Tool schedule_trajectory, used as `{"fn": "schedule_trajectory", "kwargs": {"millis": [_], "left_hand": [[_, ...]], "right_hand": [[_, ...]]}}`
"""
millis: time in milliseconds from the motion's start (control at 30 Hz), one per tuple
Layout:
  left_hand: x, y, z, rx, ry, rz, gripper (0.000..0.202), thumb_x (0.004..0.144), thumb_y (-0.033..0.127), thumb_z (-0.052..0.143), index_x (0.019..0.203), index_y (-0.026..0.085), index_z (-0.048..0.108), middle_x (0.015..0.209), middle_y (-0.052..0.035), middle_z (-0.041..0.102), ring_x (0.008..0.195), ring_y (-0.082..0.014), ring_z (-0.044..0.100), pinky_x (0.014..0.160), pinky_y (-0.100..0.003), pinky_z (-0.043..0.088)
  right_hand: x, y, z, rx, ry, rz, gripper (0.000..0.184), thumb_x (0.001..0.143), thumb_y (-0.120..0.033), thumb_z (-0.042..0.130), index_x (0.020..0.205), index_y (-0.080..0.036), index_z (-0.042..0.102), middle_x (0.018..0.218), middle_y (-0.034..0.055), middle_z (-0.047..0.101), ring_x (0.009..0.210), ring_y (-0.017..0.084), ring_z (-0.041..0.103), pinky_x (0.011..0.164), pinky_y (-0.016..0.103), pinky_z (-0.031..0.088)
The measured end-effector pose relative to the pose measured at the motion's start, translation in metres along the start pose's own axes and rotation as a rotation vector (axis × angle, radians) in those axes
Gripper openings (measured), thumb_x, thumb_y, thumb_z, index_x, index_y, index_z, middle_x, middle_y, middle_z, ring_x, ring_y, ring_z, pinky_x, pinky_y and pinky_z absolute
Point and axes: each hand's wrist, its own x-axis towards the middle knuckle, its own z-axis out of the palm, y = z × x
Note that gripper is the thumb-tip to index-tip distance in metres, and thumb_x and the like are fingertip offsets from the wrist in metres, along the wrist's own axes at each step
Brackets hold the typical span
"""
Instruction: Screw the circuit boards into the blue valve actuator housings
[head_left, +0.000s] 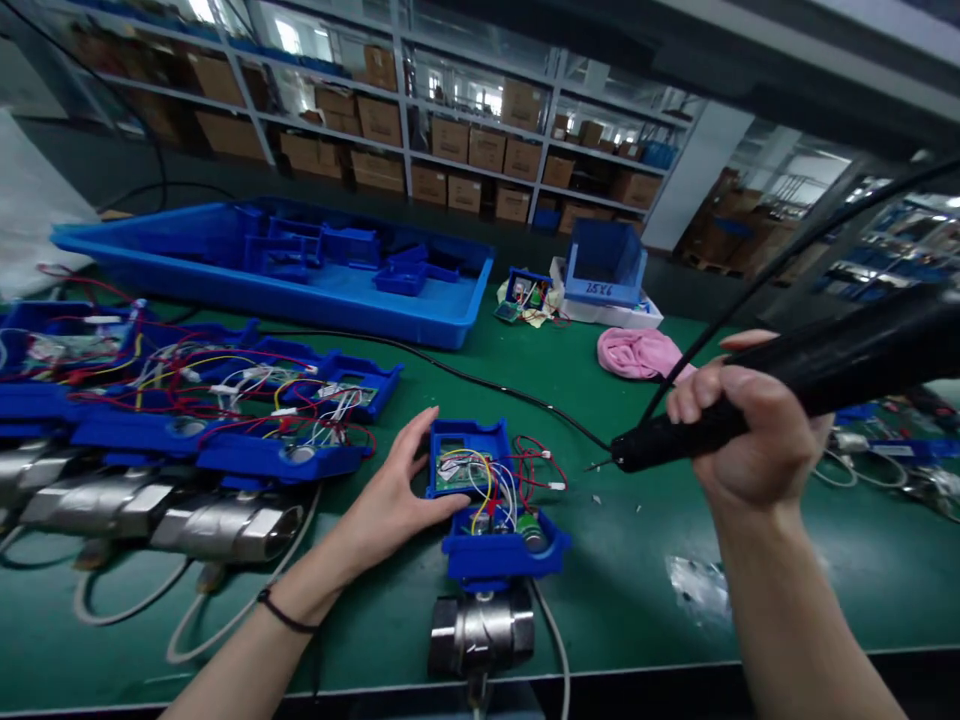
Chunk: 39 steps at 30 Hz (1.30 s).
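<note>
My left hand (401, 487) grips the left side of a blue plastic housing (471, 432), its thumb along the near edge and fingers at the far corner. Inside the housing sits a green circuit board (459, 470), with red, white and yellow wires running out. A second blue housing part (504, 555) lies just nearer, mounted on a metal valve body (481, 635) with a grey cable. In my right hand (757, 430) is a black electric screwdriver (690, 440), held up to the right. Its bit points left, apart from the housing.
Several similar wired units (225, 400) with metal valves line the left. Behind them stands a large blue tray (300, 310) holding blue plastic parts. A pink cloth (637, 352), a blue bin (606, 265) and a plastic bag (699, 588) lie around. A black cable (480, 380) crosses the green table.
</note>
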Motion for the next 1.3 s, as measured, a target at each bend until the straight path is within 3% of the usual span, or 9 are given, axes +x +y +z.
{"fn": "schedule_trajectory", "kwargs": {"millis": [167,367,733,933,1133,1300], "left_hand": [[-0.001,0.004,-0.008,0.048,-0.044,0.076,0.079,0.076,0.041,0.067,0.143,0.03,0.026,0.157,-0.0063,0.012,0.143,-0.0298,0.016,0.114,-0.052,0.019],[-0.001,0.007,-0.01,0.045,-0.036,0.103,0.063,0.082,0.041,0.06,0.139,0.033,0.035,0.155,-0.0017,0.021,0.142,-0.0287,0.019,0.115,-0.054,0.016],[-0.002,0.011,-0.01,0.059,0.0,0.139,0.056,0.084,0.039,0.059,0.136,0.029,0.041,0.151,-0.004,0.032,0.14,-0.0266,0.027,0.117,-0.05,0.018],[-0.002,0.015,-0.007,0.103,0.07,0.209,0.045,0.085,0.036,0.058,0.128,0.025,0.051,0.145,-0.0061,0.042,0.137,-0.026,0.033,0.116,-0.049,0.023],[-0.013,0.048,0.003,0.175,0.225,0.306,0.02,0.087,0.03,0.056,0.103,0.024,0.067,0.124,-0.0049,0.062,0.122,-0.023,0.051,0.108,-0.046,0.039],[-0.025,0.079,0.018,0.331,0.191,0.451,0.02,0.081,0.026,0.065,0.101,0.022,0.066,0.12,-0.0075,0.064,0.12,-0.0237,0.052,0.105,-0.051,0.041]], "right_hand": [[-0.009,0.015,-0.016,-0.038,0.021,0.006,0.017,0.067,-0.019,0.063,0.084,-0.017,0.059,0.048,-0.0064,0.051,0.037,0.011,0.046,0.04,0.026,0.038],[-0.016,0.011,-0.029,-0.029,0.031,0.046,0.016,0.068,-0.018,0.062,0.084,-0.018,0.059,0.049,-0.0058,0.051,0.038,0.011,0.047,0.04,0.026,0.039],[-0.022,0.02,-0.03,-0.037,0.037,0.074,0.018,0.068,-0.02,0.063,0.085,-0.018,0.059,0.049,-0.0055,0.051,0.039,0.011,0.047,0.04,0.026,0.039],[-0.014,0.008,-0.025,-0.007,0.096,0.088,0.016,0.066,-0.019,0.059,0.082,-0.018,0.058,0.048,-0.0058,0.048,0.038,0.01,0.043,0.04,0.025,0.036],[-0.003,-0.018,-0.011,0.126,0.204,0.119,0.014,0.061,-0.021,0.053,0.074,-0.018,0.056,0.046,-0.0055,0.042,0.038,0.008,0.037,0.038,0.022,0.03],[-0.002,-0.034,0.006,0.243,0.213,0.081,0.018,0.058,-0.023,0.049,0.073,-0.016,0.056,0.044,-0.007,0.037,0.036,0.006,0.032,0.035,0.02,0.025]]}}
